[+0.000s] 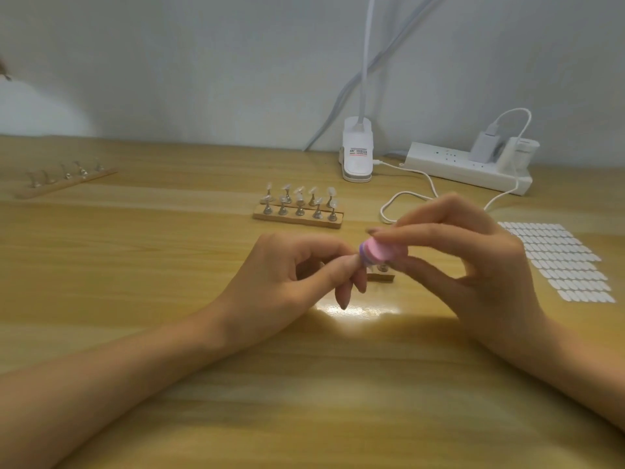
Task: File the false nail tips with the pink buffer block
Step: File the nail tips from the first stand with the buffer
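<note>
Above the desk (135,333), the right hand (473,262) pinches the pink buffer (380,252) between thumb and fingers (416,231). The buffer's end meets the left hand (297,269), whose curled thumb and forefinger pinch what seems to be a tip (357,261), though blur hides it. A small stand (384,275) sits just beneath. A rack (297,220) of tips stands farther back.

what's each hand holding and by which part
The right hand pinches the pink buffer block by its right end. The left hand pinches a small thing at the block's left end, too hidden to name.
</note>
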The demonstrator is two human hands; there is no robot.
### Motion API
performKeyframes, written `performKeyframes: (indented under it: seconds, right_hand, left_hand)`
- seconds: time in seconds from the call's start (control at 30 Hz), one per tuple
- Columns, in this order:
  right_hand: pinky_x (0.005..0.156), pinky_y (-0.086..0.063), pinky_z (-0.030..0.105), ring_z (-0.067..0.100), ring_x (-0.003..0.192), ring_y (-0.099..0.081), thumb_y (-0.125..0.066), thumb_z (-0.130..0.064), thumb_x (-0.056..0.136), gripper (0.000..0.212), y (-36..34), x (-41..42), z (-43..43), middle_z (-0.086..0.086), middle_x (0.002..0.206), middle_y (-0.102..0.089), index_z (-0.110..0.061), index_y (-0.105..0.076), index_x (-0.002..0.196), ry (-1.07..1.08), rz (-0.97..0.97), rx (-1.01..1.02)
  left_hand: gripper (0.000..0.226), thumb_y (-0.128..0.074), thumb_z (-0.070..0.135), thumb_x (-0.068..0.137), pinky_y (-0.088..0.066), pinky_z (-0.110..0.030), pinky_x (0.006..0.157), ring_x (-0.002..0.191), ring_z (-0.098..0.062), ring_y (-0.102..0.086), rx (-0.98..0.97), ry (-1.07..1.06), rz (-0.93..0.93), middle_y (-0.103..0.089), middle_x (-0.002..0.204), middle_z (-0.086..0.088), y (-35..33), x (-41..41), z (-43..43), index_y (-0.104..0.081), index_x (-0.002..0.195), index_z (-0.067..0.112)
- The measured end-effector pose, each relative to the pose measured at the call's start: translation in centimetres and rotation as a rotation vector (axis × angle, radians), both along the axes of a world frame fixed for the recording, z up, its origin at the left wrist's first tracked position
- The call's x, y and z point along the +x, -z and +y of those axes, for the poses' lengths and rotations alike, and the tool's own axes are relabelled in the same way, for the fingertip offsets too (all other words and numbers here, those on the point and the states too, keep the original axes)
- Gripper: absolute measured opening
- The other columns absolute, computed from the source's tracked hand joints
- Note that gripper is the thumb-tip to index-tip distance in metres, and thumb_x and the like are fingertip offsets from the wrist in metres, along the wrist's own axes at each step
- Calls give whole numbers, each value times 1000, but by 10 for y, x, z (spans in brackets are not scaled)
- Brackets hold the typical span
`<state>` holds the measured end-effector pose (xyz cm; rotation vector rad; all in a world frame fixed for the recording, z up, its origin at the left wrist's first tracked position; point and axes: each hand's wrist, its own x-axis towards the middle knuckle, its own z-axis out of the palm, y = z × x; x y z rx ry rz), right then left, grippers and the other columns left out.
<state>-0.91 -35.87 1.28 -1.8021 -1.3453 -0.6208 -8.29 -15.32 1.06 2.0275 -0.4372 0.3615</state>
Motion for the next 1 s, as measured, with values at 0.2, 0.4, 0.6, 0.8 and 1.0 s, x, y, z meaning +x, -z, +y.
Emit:
performKeyframes:
  seconds: [0.2,0.4,0.6,0.8,1.0]
  right_hand:
    - [82,-52,26,15,93,-66,-73,-15,90,22,-1,-2,-1,7,95,-62,-16,-68,111,-40,-5,-9]
    - [80,-53,33,16,88,-64,-74,-19,88,21,-2,5,-3,5,94,-64,-19,-69,108,20,84,26]
    - [78,-51,29,18,91,-60,-67,-21,90,23,1,3,-3,11,96,-63,-24,-64,112,16,93,62]
    - [77,-51,29,18,92,-59,-67,-24,88,24,1,4,-4,4,101,-63,-24,-64,112,21,163,95]
    - [77,-52,34,17,94,-60,-67,-25,88,24,2,5,-4,6,101,-64,-24,-64,112,28,149,83]
  left_hand:
    - [23,-61,25,97,-39,-48,53,55,-38,-56,11,15,-4,-66,62,9,1,0,0,-73,79,16]
    - [23,-60,23,100,-43,-36,46,46,-14,-53,-34,47,3,-72,70,7,3,-1,1,-72,81,18]
    - [20,-59,31,95,-42,-21,57,67,-5,-55,-74,-19,-113,-60,83,15,4,1,4,-75,90,20]
    - [10,-70,25,91,-48,-19,54,60,-10,-68,-186,-3,-70,-72,85,11,7,0,3,-77,96,21]
    - [7,-75,18,82,-53,-16,60,65,-16,-73,-202,-32,-88,-74,97,5,7,2,3,-79,86,15]
